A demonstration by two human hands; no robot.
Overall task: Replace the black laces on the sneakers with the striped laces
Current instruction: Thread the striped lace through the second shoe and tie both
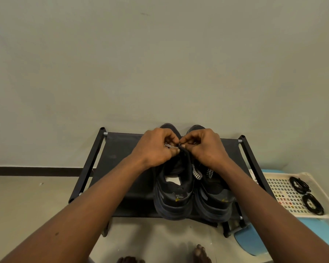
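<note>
Forearms [80, 209] reaching in; left hand [156, 149] and right hand [204, 148] pinching black-white striped fabric lace [169, 145] over black sneaker [174, 190]; advising even tension.

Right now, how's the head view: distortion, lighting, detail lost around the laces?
Head view: wide-angle bend splays the shoe rack rails; light dim, warm, no glare; black sneakers lose detail in shadow; striped lace pattern reads clearly beside the left hand, murky under the right hand.

Dim, even light; wide-angle edge distortion
</note>
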